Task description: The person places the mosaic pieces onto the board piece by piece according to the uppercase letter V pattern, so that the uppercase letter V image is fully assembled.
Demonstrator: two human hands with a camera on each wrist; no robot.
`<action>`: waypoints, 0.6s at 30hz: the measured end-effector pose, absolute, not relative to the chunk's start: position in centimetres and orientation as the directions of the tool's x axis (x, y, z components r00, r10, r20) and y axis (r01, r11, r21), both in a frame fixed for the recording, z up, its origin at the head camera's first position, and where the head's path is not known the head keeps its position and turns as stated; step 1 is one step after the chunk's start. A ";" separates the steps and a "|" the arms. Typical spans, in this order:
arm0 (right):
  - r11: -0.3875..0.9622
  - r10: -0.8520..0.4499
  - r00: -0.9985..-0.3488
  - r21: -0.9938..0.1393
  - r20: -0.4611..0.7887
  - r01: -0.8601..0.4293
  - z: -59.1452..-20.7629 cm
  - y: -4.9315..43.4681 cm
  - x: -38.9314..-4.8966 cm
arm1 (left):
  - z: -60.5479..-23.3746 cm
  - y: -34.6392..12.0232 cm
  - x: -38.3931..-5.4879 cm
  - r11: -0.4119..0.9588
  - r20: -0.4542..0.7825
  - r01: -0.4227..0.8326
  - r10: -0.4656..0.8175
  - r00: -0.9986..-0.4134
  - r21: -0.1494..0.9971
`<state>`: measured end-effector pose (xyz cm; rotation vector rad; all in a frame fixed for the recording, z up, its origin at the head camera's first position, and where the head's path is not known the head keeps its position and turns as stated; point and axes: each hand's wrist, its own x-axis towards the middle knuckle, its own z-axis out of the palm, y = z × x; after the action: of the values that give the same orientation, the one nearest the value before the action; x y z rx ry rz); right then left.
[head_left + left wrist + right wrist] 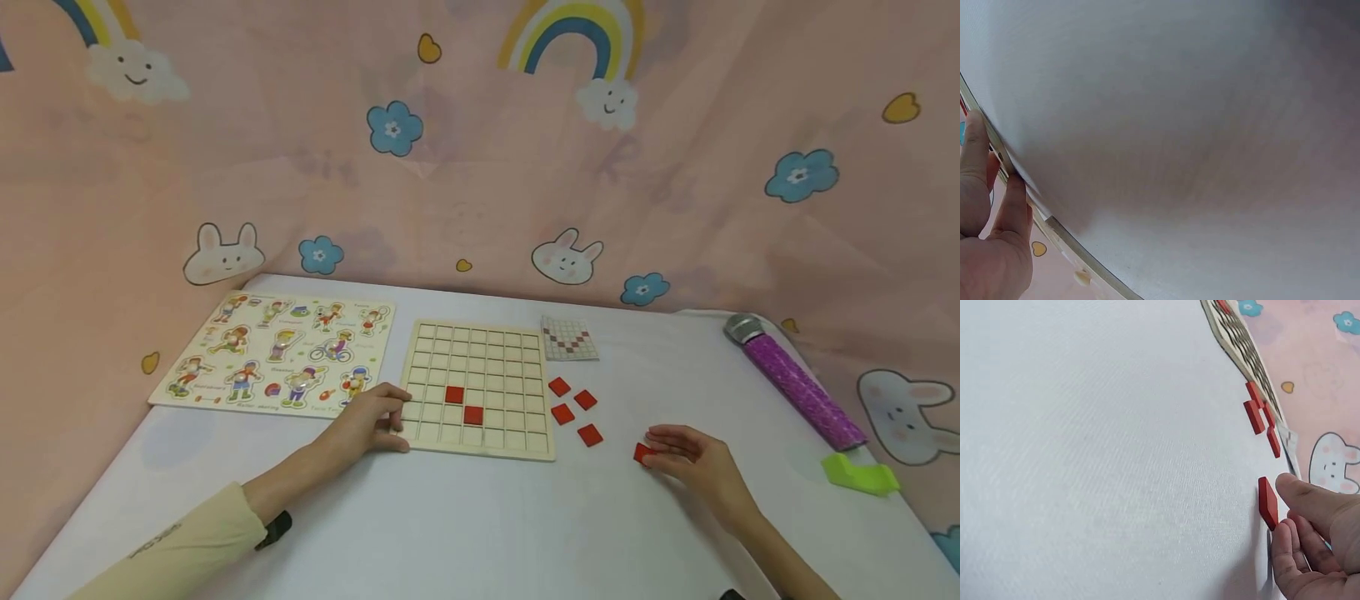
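Note:
The left hand (363, 425) rests at the left side of a pale wooden grid board (517, 379), its fingertips on the board's edge. Two red square tiles sit diagonally in the grid, an upper-left tile (453, 394) and a lower-right tile (473, 415). To the right of the board, the right hand (693, 467) pinches a red tile (1266, 503) between thumb and fingers. Under that hand a shadow falls on the white table (487, 533). Several loose red tiles (590, 435) lie between the board and the right hand.
A small pattern card (570, 338) with a red V of squares lies behind the loose tiles. A sports-figure puzzle board (255, 346) is at the left. On the far right lie a glittery purple microphone (802, 387) and a bright green piece (860, 477). A pink printed cloth (465, 183) hangs behind.

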<state>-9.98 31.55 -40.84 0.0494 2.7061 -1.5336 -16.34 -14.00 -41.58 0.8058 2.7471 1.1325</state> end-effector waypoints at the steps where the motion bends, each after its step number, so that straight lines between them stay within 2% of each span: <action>1: 0.525 0.006 -0.999 -0.850 -0.044 0.041 -40.9 31.6 -9.9 | -41.6 -14.0 -16.3 0.593 0.138 0.445 0.490 -0.861 0.671; 12: 0.628 0.059 -0.998 -0.775 -0.035 0.064 -41.2 31.5 -9.7 | -41.7 -14.1 -16.3 0.580 0.147 0.448 0.491 -0.859 0.680; 18: 0.657 0.045 -0.998 -0.751 -0.048 0.066 -41.2 31.9 -9.6 | -41.8 -14.1 -16.3 0.576 0.147 0.447 0.491 -0.858 0.685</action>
<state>-9.58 31.88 -41.19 0.0948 2.8370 -1.2869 -16.35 -14.14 -41.80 0.8155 2.7360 1.1627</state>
